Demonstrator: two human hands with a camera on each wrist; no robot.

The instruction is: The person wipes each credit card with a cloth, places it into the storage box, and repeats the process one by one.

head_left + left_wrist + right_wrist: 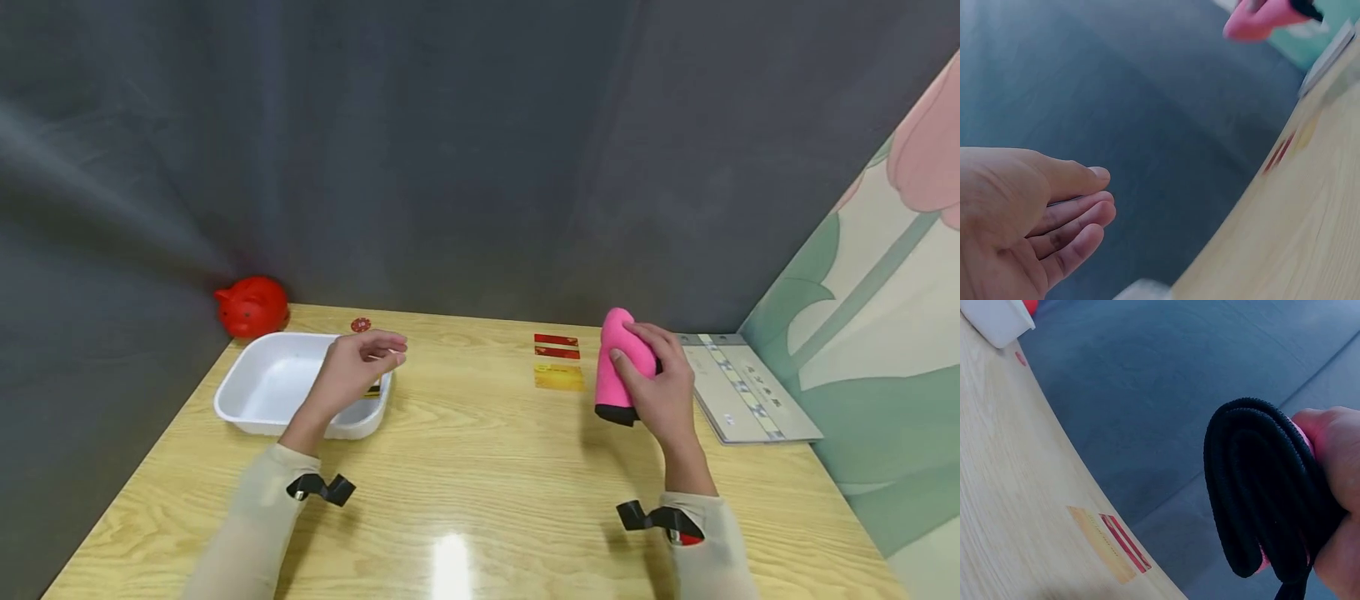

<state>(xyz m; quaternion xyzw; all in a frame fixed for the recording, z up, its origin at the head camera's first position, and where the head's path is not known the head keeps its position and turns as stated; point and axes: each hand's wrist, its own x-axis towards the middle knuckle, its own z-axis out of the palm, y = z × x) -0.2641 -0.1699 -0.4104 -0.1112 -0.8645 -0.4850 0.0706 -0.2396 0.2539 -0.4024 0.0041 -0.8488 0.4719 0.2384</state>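
Observation:
My right hand point(663, 383) grips a thick, folded piece of pink fabric point(617, 367) with a black edge, held over the right side of the table. In the right wrist view its black end point(1260, 487) shows several folded layers, with the thumb and fingers at the right. The exact kind of fabric item cannot be told. My left hand point(351, 371) hovers over the right part of a white plastic basin point(255, 427). Its fingers bend loosely, and the left wrist view shows nothing between them. Partly hidden behind that hand, a small yellow-and-black item point(372, 390) lies in the basin.
Two red cards point(557, 346) and a gold card point(558, 377) lie right of centre. A grey-white binder point(750, 392) lies at the right wall. A red piggy bank point(252, 307) stands behind the basin, and a red chip point(361, 324) lies near the back edge.

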